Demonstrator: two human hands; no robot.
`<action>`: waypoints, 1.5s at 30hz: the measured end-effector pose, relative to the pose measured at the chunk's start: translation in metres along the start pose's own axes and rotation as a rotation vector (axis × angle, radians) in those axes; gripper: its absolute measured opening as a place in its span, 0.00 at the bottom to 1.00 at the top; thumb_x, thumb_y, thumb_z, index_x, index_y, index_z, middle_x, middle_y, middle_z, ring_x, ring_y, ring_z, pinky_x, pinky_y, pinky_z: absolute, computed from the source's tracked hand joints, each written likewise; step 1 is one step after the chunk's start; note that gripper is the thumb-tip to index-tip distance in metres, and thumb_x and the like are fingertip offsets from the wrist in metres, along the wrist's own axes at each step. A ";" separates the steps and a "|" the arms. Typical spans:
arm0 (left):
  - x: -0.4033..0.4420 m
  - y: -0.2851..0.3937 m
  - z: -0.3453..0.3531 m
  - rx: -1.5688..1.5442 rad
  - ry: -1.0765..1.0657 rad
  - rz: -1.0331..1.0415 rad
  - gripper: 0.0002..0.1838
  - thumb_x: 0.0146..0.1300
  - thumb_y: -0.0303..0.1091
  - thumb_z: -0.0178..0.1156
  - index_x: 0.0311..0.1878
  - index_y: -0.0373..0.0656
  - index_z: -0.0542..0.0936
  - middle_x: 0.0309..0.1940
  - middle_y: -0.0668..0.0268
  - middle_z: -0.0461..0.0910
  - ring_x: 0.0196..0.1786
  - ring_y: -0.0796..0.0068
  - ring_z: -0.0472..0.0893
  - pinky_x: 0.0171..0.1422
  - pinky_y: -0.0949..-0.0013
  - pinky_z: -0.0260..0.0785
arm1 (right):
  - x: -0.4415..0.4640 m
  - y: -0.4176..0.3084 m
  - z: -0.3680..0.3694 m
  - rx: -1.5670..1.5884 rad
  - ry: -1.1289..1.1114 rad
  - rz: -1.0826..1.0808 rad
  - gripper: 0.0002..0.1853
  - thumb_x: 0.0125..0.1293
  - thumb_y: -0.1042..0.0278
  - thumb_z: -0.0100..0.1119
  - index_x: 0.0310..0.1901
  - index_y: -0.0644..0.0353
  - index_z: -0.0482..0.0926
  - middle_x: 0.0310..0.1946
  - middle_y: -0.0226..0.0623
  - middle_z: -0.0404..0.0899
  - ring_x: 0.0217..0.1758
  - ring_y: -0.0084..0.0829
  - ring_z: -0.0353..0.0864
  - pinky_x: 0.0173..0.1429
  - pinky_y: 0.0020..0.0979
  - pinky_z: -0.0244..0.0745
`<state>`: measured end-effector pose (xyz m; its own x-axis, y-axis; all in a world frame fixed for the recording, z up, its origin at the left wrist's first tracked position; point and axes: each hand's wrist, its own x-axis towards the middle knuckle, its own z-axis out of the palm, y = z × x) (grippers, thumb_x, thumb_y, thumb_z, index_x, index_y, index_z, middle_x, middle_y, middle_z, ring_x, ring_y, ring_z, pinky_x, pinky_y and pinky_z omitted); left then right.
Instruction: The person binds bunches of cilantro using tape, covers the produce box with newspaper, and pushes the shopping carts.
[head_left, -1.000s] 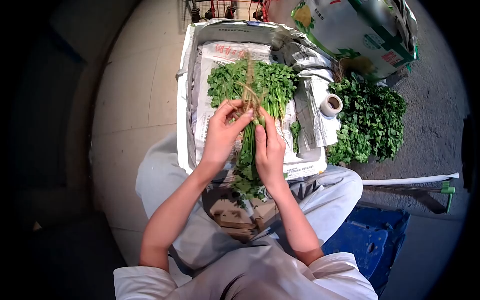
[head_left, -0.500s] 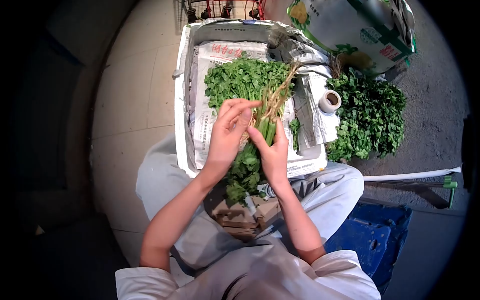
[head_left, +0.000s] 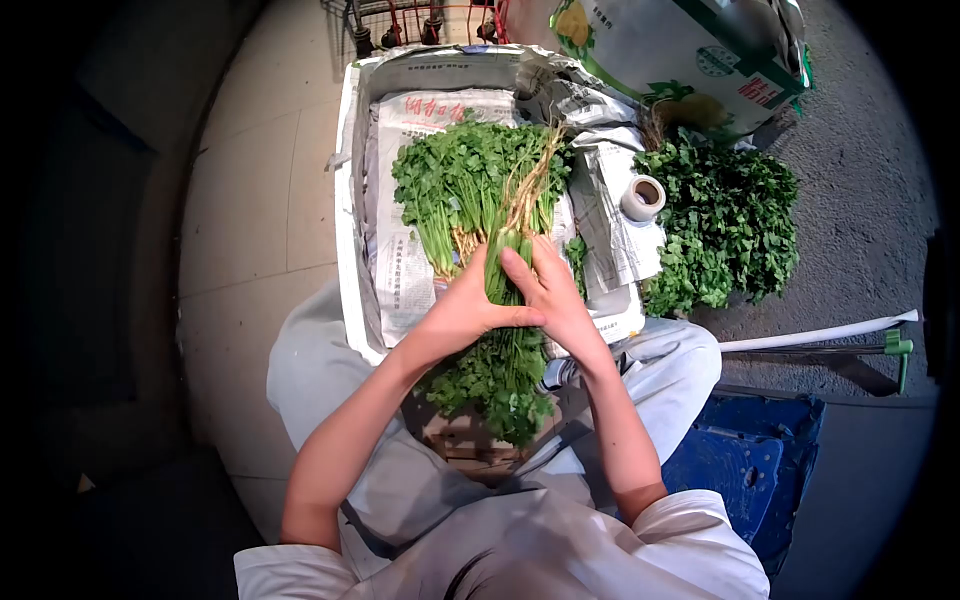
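Observation:
Both hands hold one bunch of leafy greens [head_left: 505,375], its pale roots pointing up and away and its leaves hanging down toward my lap. My left hand [head_left: 465,310] wraps the stems from the left, thumb across them. On the right side my right hand [head_left: 555,295] grips the same stems near the root end, thumb on top. Behind the bunch, more greens [head_left: 440,180] lie on newspaper [head_left: 395,300] inside a white foam box [head_left: 350,220]. Some of the stems are hidden by my fingers.
A roll of tape [head_left: 642,198] sits on newspaper at the box's right edge. Beyond it are a dark green pile [head_left: 730,230] and a printed bag [head_left: 690,60]. A blue plastic object [head_left: 735,480] lies lower right, below a white pole [head_left: 820,332]. A red cart [head_left: 425,22] stands behind.
My left hand has gone from loosely bent fingers beside the roots to a grip lower round the stems. The bunch's roots have swung right, then slightly back, and now stand more upright.

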<state>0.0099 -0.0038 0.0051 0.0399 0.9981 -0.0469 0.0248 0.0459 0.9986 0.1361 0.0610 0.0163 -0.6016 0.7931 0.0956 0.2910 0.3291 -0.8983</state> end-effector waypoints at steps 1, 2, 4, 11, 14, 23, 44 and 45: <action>0.001 -0.001 0.001 0.000 -0.001 0.002 0.54 0.41 0.47 0.71 0.65 0.32 0.50 0.61 0.49 0.59 0.66 0.63 0.57 0.68 0.67 0.47 | 0.001 0.005 -0.002 0.054 -0.077 0.019 0.23 0.63 0.51 0.50 0.38 0.70 0.67 0.35 0.46 0.65 0.40 0.41 0.66 0.49 0.35 0.61; 0.001 -0.003 0.002 -0.016 -0.011 -0.014 0.53 0.41 0.47 0.71 0.64 0.31 0.52 0.60 0.49 0.60 0.65 0.63 0.58 0.68 0.67 0.48 | 0.001 0.009 0.000 0.133 -0.016 -0.027 0.25 0.63 0.49 0.49 0.43 0.69 0.67 0.34 0.43 0.67 0.42 0.37 0.67 0.49 0.34 0.62; 0.000 -0.006 0.008 0.034 0.006 -0.033 0.48 0.43 0.43 0.71 0.62 0.32 0.56 0.58 0.53 0.64 0.61 0.65 0.63 0.65 0.68 0.52 | -0.002 0.020 0.008 0.245 0.022 0.067 0.26 0.64 0.48 0.48 0.46 0.69 0.66 0.35 0.44 0.69 0.43 0.35 0.68 0.50 0.33 0.62; -0.003 0.005 0.004 -0.363 -0.247 -0.339 0.23 0.49 0.30 0.66 0.48 0.35 0.70 0.38 0.66 0.75 0.43 0.78 0.74 0.48 0.73 0.67 | -0.004 0.013 0.006 0.340 -0.052 0.193 0.19 0.66 0.53 0.47 0.48 0.62 0.66 0.36 0.33 0.73 0.40 0.23 0.72 0.48 0.24 0.67; -0.002 -0.007 0.009 -0.427 -0.328 -0.417 0.20 0.48 0.26 0.65 0.45 0.36 0.71 0.33 0.69 0.75 0.43 0.79 0.75 0.46 0.73 0.69 | -0.004 -0.001 -0.004 1.007 -0.197 0.371 0.14 0.58 0.67 0.58 0.42 0.64 0.69 0.28 0.39 0.76 0.40 0.31 0.77 0.48 0.29 0.73; -0.004 0.001 0.031 -0.506 -0.131 -0.335 0.25 0.47 0.26 0.65 0.49 0.39 0.67 0.35 0.68 0.73 0.40 0.77 0.75 0.46 0.73 0.69 | -0.008 0.012 -0.001 0.827 -0.042 0.359 0.09 0.59 0.68 0.57 0.35 0.63 0.70 0.20 0.33 0.71 0.25 0.23 0.72 0.34 0.24 0.71; -0.003 0.026 0.007 -0.643 0.112 -0.220 0.11 0.52 0.29 0.62 0.38 0.38 0.74 0.19 0.72 0.69 0.23 0.84 0.68 0.31 0.79 0.62 | -0.011 0.004 -0.071 0.344 0.150 0.148 0.08 0.54 0.69 0.62 0.32 0.64 0.76 0.29 0.26 0.72 0.30 0.16 0.65 0.36 0.18 0.60; -0.004 0.026 0.009 -0.669 0.100 -0.198 0.12 0.52 0.28 0.62 0.39 0.37 0.73 0.20 0.73 0.70 0.23 0.84 0.68 0.31 0.79 0.61 | -0.017 0.000 -0.058 0.391 0.160 0.079 0.07 0.54 0.70 0.62 0.32 0.63 0.76 0.29 0.25 0.71 0.31 0.16 0.65 0.36 0.17 0.60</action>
<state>0.0194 -0.0067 0.0312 0.0055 0.9658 -0.2591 -0.5991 0.2106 0.7725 0.1898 0.0772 0.0394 -0.4568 0.8877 0.0576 0.0094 0.0696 -0.9975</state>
